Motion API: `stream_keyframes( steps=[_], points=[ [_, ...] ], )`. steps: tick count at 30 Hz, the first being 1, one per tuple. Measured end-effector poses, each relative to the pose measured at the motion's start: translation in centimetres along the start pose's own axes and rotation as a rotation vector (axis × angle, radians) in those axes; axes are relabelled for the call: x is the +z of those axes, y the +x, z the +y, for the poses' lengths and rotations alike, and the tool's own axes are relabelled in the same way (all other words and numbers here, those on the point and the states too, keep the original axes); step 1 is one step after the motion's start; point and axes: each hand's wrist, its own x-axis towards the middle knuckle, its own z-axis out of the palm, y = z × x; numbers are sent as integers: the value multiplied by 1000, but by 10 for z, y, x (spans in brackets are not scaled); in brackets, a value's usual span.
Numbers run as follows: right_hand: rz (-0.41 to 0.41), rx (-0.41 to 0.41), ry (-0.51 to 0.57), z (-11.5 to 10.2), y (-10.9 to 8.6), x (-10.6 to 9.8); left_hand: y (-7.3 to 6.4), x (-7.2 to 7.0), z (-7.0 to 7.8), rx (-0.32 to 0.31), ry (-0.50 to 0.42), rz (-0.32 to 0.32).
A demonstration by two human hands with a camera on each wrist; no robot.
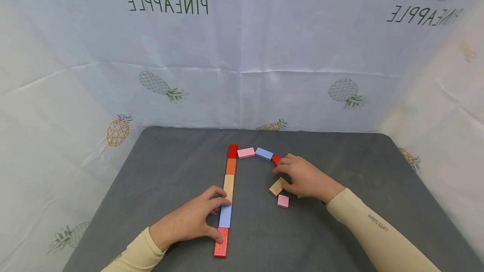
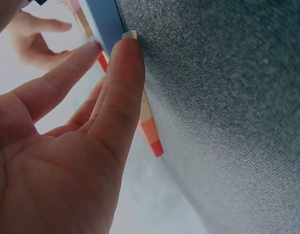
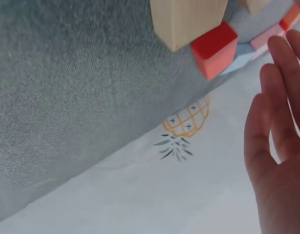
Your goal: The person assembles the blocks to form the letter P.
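Observation:
My left hand [image 1: 194, 216] lies by a straight column of blocks, its thumb on the lower red block [image 1: 220, 250] and its fingertips by the blue block [image 1: 224, 216] and the plain wooden block [image 1: 228, 186]. In the left wrist view its fingers [image 2: 123, 73] are spread and extended. Over the curved row on the right hovers my right hand [image 1: 304, 176], fingers loosely extended in the right wrist view. Near its fingertips are a small red block [image 1: 276, 160] and a wooden block [image 1: 277, 187]. Another wooden block [image 3: 186, 22] is mostly hidden under the hand in the head view.
An orange block [image 1: 231, 166] and a red block [image 1: 232, 151] top the column. A pink block [image 1: 246, 153] and a blue block [image 1: 264, 153] curve rightward from there. Below my right hand lies a small pink block [image 1: 283, 201]. A pineapple-print cloth [image 1: 242, 53] hangs behind the dark table [image 1: 170, 167].

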Motion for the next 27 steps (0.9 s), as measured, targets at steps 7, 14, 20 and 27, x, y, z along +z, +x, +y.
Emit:
stream_keyframes(
  steps=[7,14,20,27],
  points=[
    [-55,-66,-4,-7,1,4,-1,0,-1,-7,0,0],
    [-90,-55,6,-3,2,6,0,-1,0,-5,2,1],
    [-86,-60,-14,2,2,4,3,-2,0,-4,3,-9],
    [-83,-47,-24,3,4,4,0,-1,0,1,-2,3]
  ],
)
